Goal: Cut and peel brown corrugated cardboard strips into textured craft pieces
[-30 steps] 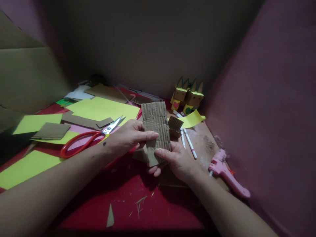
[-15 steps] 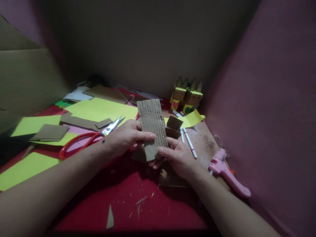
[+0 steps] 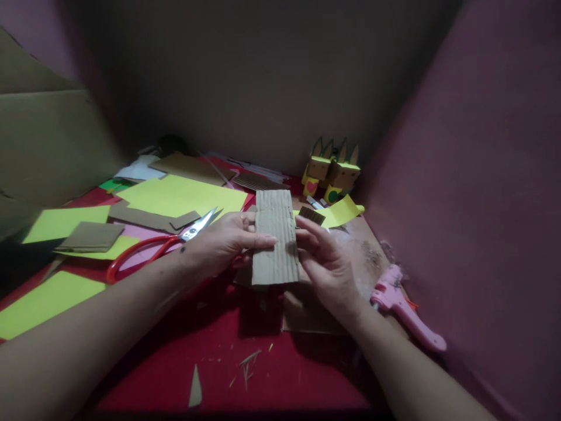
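Note:
A strip of corrugated cardboard with exposed ridges is held up in front of me, its long side pointing away. My left hand grips its left edge, thumb on top and fingers underneath. Along the strip's right edge is my right hand, fingers apart and curved, fingertips at the edge and partly hidden behind it. Just beyond those fingers stands a small folded corrugated piece, mostly covered by the hand. Under my hands a flat cardboard piece lies on the red table.
Red-handled scissors lie left, among yellow sheets and cardboard scraps. A pink glue gun rests at right by the wall. Two cardboard figures with pointed ears stand at the back. A pointed scrap lies near the front edge.
The cardboard strip has straightened from a slight tilt, and its far end sits lower. My right hand has moved its thumb off the strip's face and its fingers up along the right edge.

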{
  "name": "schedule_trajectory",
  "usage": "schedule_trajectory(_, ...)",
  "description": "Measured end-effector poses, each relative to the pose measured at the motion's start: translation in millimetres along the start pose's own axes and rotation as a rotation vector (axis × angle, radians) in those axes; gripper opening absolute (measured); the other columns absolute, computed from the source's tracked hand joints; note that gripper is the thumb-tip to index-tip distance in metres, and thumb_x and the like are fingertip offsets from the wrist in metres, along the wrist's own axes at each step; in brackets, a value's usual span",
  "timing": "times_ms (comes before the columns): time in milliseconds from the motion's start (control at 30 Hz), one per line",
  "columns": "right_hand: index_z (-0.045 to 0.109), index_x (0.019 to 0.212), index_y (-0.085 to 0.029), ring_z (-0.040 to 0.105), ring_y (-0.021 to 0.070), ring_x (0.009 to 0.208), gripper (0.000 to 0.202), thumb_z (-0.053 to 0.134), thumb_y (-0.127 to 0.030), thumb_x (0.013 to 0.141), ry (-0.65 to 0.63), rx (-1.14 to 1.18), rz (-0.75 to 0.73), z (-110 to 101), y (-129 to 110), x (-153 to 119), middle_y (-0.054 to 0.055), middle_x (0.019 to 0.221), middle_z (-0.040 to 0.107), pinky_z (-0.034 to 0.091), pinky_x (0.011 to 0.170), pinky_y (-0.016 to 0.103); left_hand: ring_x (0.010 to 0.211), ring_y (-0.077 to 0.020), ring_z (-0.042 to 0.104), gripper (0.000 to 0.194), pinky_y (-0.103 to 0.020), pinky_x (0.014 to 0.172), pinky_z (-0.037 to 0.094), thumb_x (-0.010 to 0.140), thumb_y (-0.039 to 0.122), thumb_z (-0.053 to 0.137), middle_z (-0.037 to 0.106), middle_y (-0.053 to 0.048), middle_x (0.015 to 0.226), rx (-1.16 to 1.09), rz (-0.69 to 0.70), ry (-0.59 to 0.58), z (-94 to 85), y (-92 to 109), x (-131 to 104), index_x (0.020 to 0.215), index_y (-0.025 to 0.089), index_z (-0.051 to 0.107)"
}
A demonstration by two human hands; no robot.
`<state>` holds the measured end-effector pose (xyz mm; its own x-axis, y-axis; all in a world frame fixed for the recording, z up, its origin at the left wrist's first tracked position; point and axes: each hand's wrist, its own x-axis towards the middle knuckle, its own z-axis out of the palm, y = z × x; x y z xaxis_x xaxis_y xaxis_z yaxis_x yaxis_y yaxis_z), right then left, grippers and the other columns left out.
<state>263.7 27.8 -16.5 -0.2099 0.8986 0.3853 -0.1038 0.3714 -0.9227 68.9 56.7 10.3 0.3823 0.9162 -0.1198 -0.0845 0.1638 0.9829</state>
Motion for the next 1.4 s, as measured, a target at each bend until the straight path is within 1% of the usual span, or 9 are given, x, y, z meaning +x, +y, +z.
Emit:
schedule_trajectory(100,0.071,0.109,-0.034,0.059,0.0196,0.112,0.035,0.063,-0.013,0.082,-0.018,-0.193,-0.153,2,-3,-4,0.001,0.118,0.065,0.047,0.098,0.037,0.052,-0.014,0.06,0.034,-0.022,0.044,0.042,0.068,0.032,0.08,0.07,-0.006,0.07,0.006,0.043,-0.087,2.6,0,-5,0.096,0.015,0.07)
schedule_trajectory(200,0.074,0.098,-0.03,0.064,0.0171,0.092,0.021,0.072,-0.021,0.079,0.07,0.034,-0.045,2,-6,-1,0.001,0.101,0.07,0.054,0.08,0.031,0.048,-0.0106,0.055,0.035,-0.02,0.042,0.04,0.079,0.049,0.07,0.065,-0.004,0.064,-0.019,0.126,-0.091,2.4,1,-6,0.084,0.015,0.068)
schedule_trajectory(300,0.065,0.066,-0.022,0.047,0.0096,0.045,0.025,0.072,-0.042,0.078,0.112,0.404,0.181,0,-9,7,-0.003,0.053,0.057,0.036,0.037,0.021,0.043,-0.0082,0.049,0.037,-0.019,0.038,0.036,0.083,0.052,0.064,0.062,-0.002,0.061,-0.108,0.203,0.082,-2.5,1,2,0.085,0.015,0.066)
schedule_trajectory(467,0.046,0.054,-0.021,0.027,0.0052,0.033,0.044,0.083,-0.044,0.059,0.307,0.642,0.406,-1,-14,16,-0.009,0.036,0.04,0.018,0.031,0.018,0.051,-0.0081,0.052,0.023,-0.015,0.041,0.038,0.084,0.037,0.066,0.061,-0.001,0.065,-0.123,0.207,0.37,-14.4,-3,18,0.081,0.015,0.065)
schedule_trajectory(567,0.059,0.059,-0.019,0.038,0.0069,0.035,0.029,0.083,-0.034,0.055,0.361,0.631,0.468,2,-14,14,-0.007,0.041,0.051,0.027,0.032,0.018,0.052,-0.0091,0.054,0.028,-0.017,0.043,0.041,0.085,0.039,0.064,0.062,-0.003,0.065,-0.11,0.151,0.267,-16.5,-5,19,0.08,0.013,0.068)
schedule_trajectory(700,0.072,0.073,-0.015,0.06,0.0142,0.052,0.02,0.079,-0.029,0.061,0.221,0.578,0.489,6,-12,8,0.002,0.062,0.07,0.05,0.051,0.026,0.051,-0.0088,0.054,0.034,-0.018,0.046,0.043,0.083,0.047,0.065,0.064,-0.004,0.066,-0.106,0.043,0.023,-11.9,-8,13,0.08,0.014,0.071)
schedule_trajectory(833,0.074,0.074,-0.015,0.063,0.0146,0.053,0.016,0.077,-0.029,0.068,0.117,0.511,0.49,6,-10,5,0.003,0.063,0.071,0.052,0.058,0.028,0.051,-0.0075,0.051,0.023,-0.017,0.047,0.04,0.082,0.039,0.07,0.061,0.0,0.06,0.024,0.025,-0.161,-4.3,-7,2,0.078,0.016,0.07)
schedule_trajectory(1000,0.075,0.079,-0.016,0.063,0.0138,0.055,0.016,0.074,-0.03,0.072,0.053,0.467,0.493,5,-7,4,0.004,0.066,0.072,0.048,0.056,0.025,0.056,-0.0067,0.049,0.012,-0.016,0.05,0.037,0.074,0.027,0.076,0.063,-0.001,0.068,0.116,0.042,-0.109,2.2,-3,-6,0.076,0.015,0.071)
schedule_trajectory(1400,0.074,0.085,-0.015,0.064,0.0152,0.055,0.024,0.078,-0.029,0.066,0.038,0.46,0.533,5,-1,4,0.003,0.066,0.072,0.052,0.059,0.029,0.043,-0.0071,0.045,0.022,-0.019,0.042,0.032,0.077,0.035,0.069,0.058,0.001,0.054,0.302,0.006,-0.047,11.1,-2,-6,0.068,0.015,0.062)
